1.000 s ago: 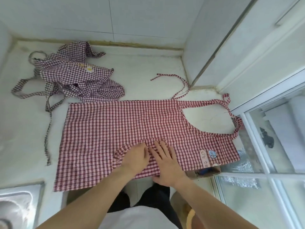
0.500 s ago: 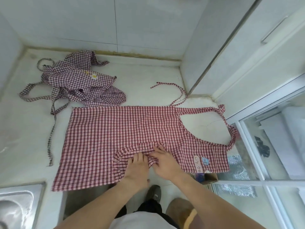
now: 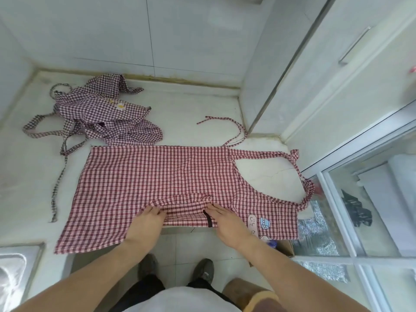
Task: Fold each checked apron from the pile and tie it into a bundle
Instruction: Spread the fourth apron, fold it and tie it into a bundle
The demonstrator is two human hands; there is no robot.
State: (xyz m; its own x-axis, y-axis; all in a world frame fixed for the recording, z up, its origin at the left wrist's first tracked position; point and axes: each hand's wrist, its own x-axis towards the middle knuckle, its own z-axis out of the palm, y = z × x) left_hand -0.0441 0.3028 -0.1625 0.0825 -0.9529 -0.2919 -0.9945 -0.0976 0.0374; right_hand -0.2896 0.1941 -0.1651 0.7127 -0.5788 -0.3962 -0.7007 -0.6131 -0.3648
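The left hand [image 3: 146, 224] and right hand [image 3: 227, 221], together a second ago, have slid apart along the near fold of the red checked apron [image 3: 157, 176] on the table [image 3: 29, 176]. Each grip is released, fingers flat, pressing the cloth; the first fold is being smoothed, tying is still ahead

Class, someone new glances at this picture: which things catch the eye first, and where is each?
The red checked apron spread flat across the white counter draws the eye first. At its near edge the left hand and right hand press on a folded-up strip. Behind it, far left, lies a crumpled pile of purple checked aprons.
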